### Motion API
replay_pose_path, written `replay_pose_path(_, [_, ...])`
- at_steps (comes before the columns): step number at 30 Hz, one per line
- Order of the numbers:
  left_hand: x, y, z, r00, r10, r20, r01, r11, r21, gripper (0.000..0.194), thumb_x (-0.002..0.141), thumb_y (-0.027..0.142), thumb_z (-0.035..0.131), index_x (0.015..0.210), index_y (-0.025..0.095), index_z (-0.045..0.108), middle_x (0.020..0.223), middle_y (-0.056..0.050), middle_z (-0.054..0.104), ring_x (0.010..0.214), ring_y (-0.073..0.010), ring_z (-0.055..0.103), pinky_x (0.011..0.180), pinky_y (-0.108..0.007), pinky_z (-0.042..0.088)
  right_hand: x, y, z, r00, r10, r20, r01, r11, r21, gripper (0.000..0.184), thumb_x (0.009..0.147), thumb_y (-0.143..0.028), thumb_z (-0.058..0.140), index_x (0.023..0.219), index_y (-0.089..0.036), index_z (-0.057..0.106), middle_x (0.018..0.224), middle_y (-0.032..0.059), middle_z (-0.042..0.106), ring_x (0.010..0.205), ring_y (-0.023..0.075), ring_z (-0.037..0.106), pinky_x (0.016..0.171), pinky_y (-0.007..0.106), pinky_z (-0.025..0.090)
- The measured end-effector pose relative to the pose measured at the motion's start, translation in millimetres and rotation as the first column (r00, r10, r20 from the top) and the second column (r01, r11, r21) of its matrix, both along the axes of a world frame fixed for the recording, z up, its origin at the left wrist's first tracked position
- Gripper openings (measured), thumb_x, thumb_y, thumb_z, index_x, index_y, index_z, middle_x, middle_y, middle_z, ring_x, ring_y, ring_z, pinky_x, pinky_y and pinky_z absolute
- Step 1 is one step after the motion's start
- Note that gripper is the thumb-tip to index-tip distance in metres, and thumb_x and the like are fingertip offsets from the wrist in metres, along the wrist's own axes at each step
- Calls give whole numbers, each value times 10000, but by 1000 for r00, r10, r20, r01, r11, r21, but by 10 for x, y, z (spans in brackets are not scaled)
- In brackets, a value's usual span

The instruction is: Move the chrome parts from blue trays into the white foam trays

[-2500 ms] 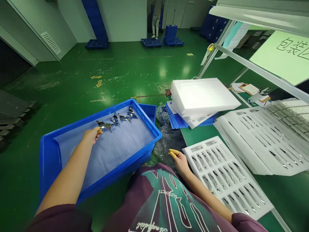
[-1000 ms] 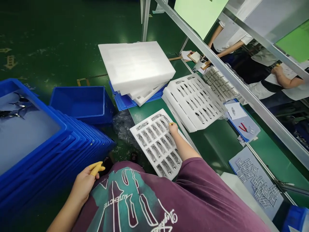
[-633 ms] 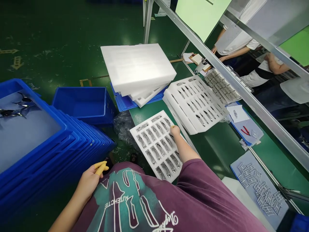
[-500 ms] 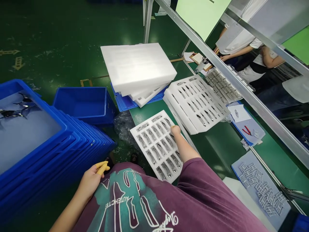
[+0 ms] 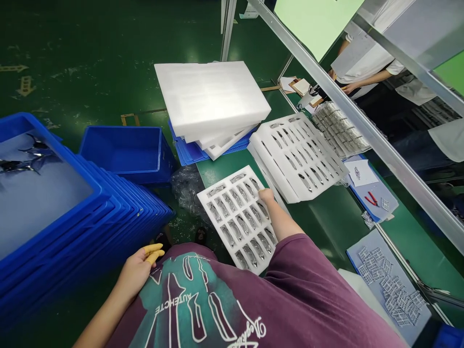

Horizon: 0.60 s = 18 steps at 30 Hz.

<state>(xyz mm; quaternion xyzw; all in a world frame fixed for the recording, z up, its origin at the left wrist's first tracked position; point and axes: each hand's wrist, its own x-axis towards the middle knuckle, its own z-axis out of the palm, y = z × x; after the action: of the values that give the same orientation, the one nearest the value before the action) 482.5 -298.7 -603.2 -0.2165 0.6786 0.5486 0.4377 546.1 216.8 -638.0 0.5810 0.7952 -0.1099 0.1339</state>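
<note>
My right hand (image 5: 266,195) rests at the right edge of a white foam tray (image 5: 224,182), its fingers curled over the pockets. Chrome car-trim pieces lie in rows in the tray's pockets (image 5: 239,222). Whether the hand holds a piece I cannot tell. My left hand (image 5: 139,270) hangs beside my maroon T-shirt, with yellow finger cots on its fingers and nothing in it. At the far left, several chrome pieces (image 5: 21,163) lie on a liner inside the top blue crate (image 5: 83,193).
A stack of white foam sheets (image 5: 210,99) sits on blue boards on the green workbench (image 5: 224,169). A second filled foam tray (image 5: 297,159) lies right of my hand. Further right are red-handled pliers (image 5: 371,199) and label sheets (image 5: 389,285). Co-workers (image 5: 362,63) stand beyond a metal rail (image 5: 377,130).
My left hand has left the chrome pieces in the crate and come back beside my body. My right hand has reached the foam tray's edge. The view has swung right and down.
</note>
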Motion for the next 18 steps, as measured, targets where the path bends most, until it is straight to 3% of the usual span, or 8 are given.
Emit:
replay_pose_path(5, [-26,0,-60,1000,-28,5,28,999,33,392,415,393,663,744,180,666,774,-80,695,590,-154,519,535,-266,432,4,57,-25,999,-35,21,35,999,-13,144,763,-211,622,850,-105,664,734,109,669,718,200,656,632,251,471])
replay_pose_path(13, [-54,-7,32,995,-94,-18,94,995,-23,498,443,483,629,814,159,696,650,-55,645,567,-165,516,417,-230,333,49,7,-23,998,-34,-48,35,999,17,266,769,-207,608,995,-84,675,941,155,687,885,234,658,762,292,500])
replay_pose_path(15, [-70,-5,23,996,-91,-27,90,996,-14,508,436,477,623,824,157,695,649,-53,647,568,-163,519,429,-232,349,102,-119,-18,997,-12,-82,17,997,71,359,818,-217,531,1139,-87,629,1140,182,630,1041,247,613,866,316,479])
replay_pose_path(18, [-95,-11,-24,995,-95,-43,95,995,4,511,435,472,621,831,155,692,666,-57,661,570,-157,518,458,-237,381,226,-505,-108,990,102,-99,-78,972,222,518,885,-288,403,1372,-114,447,1445,196,377,1304,288,406,1039,422,361])
